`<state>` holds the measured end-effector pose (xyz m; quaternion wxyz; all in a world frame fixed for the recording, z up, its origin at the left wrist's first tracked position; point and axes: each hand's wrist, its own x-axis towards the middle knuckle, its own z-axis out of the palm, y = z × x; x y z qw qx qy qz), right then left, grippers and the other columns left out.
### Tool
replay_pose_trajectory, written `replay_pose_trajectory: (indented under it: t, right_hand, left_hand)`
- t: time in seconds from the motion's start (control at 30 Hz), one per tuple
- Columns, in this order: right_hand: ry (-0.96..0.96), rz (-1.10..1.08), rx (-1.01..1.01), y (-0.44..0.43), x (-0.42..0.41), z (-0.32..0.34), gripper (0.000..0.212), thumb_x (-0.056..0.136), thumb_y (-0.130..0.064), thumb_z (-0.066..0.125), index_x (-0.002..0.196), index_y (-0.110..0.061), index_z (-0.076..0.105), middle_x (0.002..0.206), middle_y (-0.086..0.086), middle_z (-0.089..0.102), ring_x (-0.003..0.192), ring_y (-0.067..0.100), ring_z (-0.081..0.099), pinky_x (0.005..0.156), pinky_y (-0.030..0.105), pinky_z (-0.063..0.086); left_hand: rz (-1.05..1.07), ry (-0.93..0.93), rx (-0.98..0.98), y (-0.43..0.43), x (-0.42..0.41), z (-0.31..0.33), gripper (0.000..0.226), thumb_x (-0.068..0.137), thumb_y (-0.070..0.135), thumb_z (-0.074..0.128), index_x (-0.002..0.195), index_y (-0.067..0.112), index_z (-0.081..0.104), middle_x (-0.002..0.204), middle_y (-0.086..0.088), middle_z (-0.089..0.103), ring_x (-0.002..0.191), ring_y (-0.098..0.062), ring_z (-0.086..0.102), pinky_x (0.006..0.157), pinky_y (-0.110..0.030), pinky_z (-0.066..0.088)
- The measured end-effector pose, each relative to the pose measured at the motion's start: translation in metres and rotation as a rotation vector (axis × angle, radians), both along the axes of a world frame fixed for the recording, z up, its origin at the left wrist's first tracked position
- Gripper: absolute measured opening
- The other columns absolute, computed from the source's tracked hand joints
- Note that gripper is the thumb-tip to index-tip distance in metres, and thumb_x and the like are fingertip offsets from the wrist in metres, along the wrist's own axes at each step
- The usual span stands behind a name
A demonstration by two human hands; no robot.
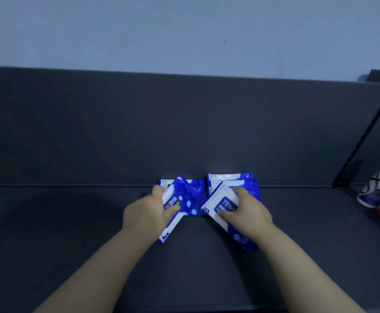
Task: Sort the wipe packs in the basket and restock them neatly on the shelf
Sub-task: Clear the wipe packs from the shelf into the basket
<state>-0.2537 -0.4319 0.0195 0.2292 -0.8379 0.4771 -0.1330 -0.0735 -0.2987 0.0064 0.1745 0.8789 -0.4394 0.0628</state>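
Centrally on shelf (71,222), hands (147,213) (249,216) grip packs (226,203).

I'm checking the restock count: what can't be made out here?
Head view:
- Rear stacks: count unclear; left hand, right hand, left pack and right pack overlap them.
- Left pack label: blurred, partly under that hand.
- Bottles: cut off by the right edge.

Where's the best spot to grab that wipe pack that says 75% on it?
Probably across its long sides, coming from above and the near side, as the right hand does. The 75% pack sits skewed on top of the right stack, so its edges stick out free.
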Motion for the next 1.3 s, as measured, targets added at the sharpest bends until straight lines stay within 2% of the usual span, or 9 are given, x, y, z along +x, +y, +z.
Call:
replay_pose_trajectory:
  t: [0.1, 0.2, 0.33, 0.43, 0.53, 0.67, 0.8, 1.13, 1.3]
  right_hand:
    - [-0.62, -0.17, 0.521, 0.012, 0.003, 0.004, 0.012, 0.083, -0.019, 0.062, 0.093, -0.015, 0.057, 0.076, -0.003, 0.064, 0.067, 0.016, 0.06, 0.063, 0.031, 0.051]
    - [-0.933, -0.306, 0.915, 0.027, 0.006, 0.007, 0.006, 0.087, -0.006, 0.057, 0.091, -0.006, 0.061, 0.081, 0.013, 0.071, 0.072, 0.029, 0.068, 0.074, 0.045, 0.057]
    - [-1.016, -0.357, 1.024, 0.051, 0.0, -0.001, 0.013, 0.091, -0.015, 0.059, 0.098, -0.006, 0.065, 0.085, 0.013, 0.074, 0.066, 0.026, 0.071, 0.061, 0.046, 0.059]
    - [-1.097, -0.435, 1.019, 0.067, -0.011, -0.006, 0.026, 0.092, -0.03, 0.058, 0.1, -0.007, 0.067, 0.09, 0.014, 0.073, 0.07, 0.027, 0.071, 0.061, 0.042, 0.059]
    - [-1.157, -0.513, 0.99, 0.08, -0.031, -0.009, 0.038, 0.092, -0.043, 0.055, 0.1, -0.008, 0.068, 0.094, 0.015, 0.073, 0.078, 0.029, 0.07, 0.071, 0.044, 0.058]
    - [-1.178, -0.607, 0.815, 0.098, -0.071, -0.012, 0.04, 0.093, -0.045, 0.051, 0.094, -0.009, 0.068, 0.082, 0.012, 0.074, 0.066, 0.026, 0.07, 0.065, 0.042, 0.058]
    - [-1.22, -0.719, 0.626, 0.122, -0.128, -0.012, 0.04, 0.094, -0.044, 0.049, 0.095, -0.01, 0.068, 0.083, 0.011, 0.074, 0.071, 0.026, 0.072, 0.067, 0.044, 0.059]
    - [-1.337, -1.079, 0.429, 0.187, -0.301, -0.034, 0.036, 0.093, -0.044, 0.05, 0.089, -0.014, 0.068, 0.082, 0.009, 0.075, 0.068, 0.024, 0.071, 0.058, 0.035, 0.057]
    - [-1.304, -1.339, 0.39, 0.229, -0.406, -0.066, 0.037, 0.093, -0.045, 0.05, 0.088, -0.013, 0.069, 0.086, 0.011, 0.074, 0.078, 0.031, 0.071, 0.071, 0.047, 0.057]
  left_hand:
    - [0.068, 0.52, -0.246, 0.01, 0.006, 0.005, 0.037, 0.09, 0.055, 0.048, 0.1, 0.019, 0.045, 0.087, 0.003, 0.064, 0.078, -0.019, 0.06, 0.07, -0.033, 0.046]
    - [0.085, 1.044, -0.502, 0.013, 0.004, 0.008, 0.022, 0.093, 0.04, 0.053, 0.097, 0.019, 0.052, 0.094, -0.003, 0.067, 0.08, -0.02, 0.065, 0.074, -0.036, 0.053]
    - [0.099, 1.405, -0.545, 0.018, -0.007, 0.008, 0.011, 0.09, 0.024, 0.054, 0.097, 0.015, 0.054, 0.088, -0.009, 0.07, 0.072, -0.027, 0.066, 0.065, -0.033, 0.052]
    - [0.035, 1.542, -0.537, 0.027, -0.023, 0.005, 0.027, 0.077, 0.021, 0.061, 0.102, 0.009, 0.058, 0.088, -0.015, 0.069, 0.078, -0.032, 0.064, 0.076, -0.046, 0.05]
    - [-0.103, 1.68, -0.536, 0.032, -0.048, 0.0, 0.012, 0.089, 0.01, 0.056, 0.099, 0.013, 0.062, 0.088, -0.01, 0.073, 0.07, -0.027, 0.069, 0.071, -0.041, 0.054]
    - [-0.299, 1.635, -0.464, 0.027, -0.093, -0.005, 0.02, 0.094, 0.015, 0.054, 0.112, 0.02, 0.061, 0.101, 0.0, 0.073, 0.091, -0.02, 0.07, 0.088, -0.046, 0.053]
    - [-0.442, 1.521, -0.348, 0.019, -0.147, -0.011, 0.018, 0.096, 0.028, 0.052, 0.112, 0.025, 0.062, 0.105, 0.005, 0.072, 0.1, -0.019, 0.068, 0.095, -0.049, 0.048]
    - [-0.785, 1.347, 0.11, 0.011, -0.324, -0.021, 0.018, 0.094, 0.037, 0.053, 0.104, 0.023, 0.061, 0.093, 0.004, 0.074, 0.082, -0.017, 0.072, 0.077, -0.041, 0.057]
    - [-0.842, 1.301, 0.31, 0.023, -0.436, -0.053, 0.015, 0.096, 0.032, 0.053, 0.102, 0.023, 0.063, 0.09, 0.003, 0.074, 0.079, -0.016, 0.072, 0.069, -0.035, 0.056]
